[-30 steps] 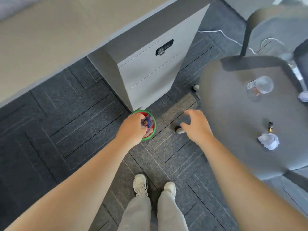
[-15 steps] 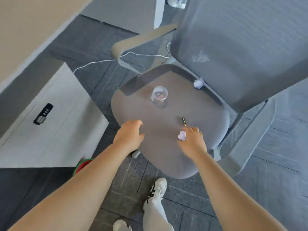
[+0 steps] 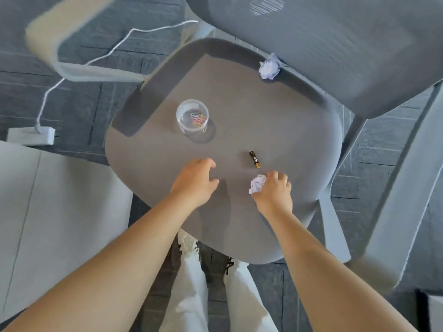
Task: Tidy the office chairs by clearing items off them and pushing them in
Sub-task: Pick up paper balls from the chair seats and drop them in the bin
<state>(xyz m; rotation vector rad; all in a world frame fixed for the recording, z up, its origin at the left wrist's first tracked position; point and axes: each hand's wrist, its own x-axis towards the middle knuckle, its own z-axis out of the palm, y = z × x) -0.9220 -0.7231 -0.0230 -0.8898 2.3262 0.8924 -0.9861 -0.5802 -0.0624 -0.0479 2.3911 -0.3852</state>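
Observation:
A grey office chair fills the view, its seat (image 3: 275, 121) right below me. My right hand (image 3: 273, 190) is closed around a crumpled white paper ball (image 3: 257, 183) at the seat's front right. My left hand (image 3: 195, 180) hovers over the front of the seat, fingers curled and apart, holding nothing. Just beyond the right hand lies a small black-and-gold battery (image 3: 254, 160). A clear plastic cup (image 3: 192, 116) with coloured paper clips stands left of centre. A second crumpled paper ball (image 3: 269, 67) sits at the back, against the mesh backrest (image 3: 335, 44).
The chair's left armrest (image 3: 48, 37) and right armrest (image 3: 395, 212) flank the seat. A white drawer cabinet (image 3: 48, 212) stands at the left. A white cable (image 3: 107, 53) runs over the dark carpet to a power strip (image 3: 31, 135). My legs and shoes (image 3: 189, 243) are below.
The view swung from the cabinet and floor to the chair. My left hand left the round green-rimmed object on the floor. My right hand reached the seat and closed on the paper ball.

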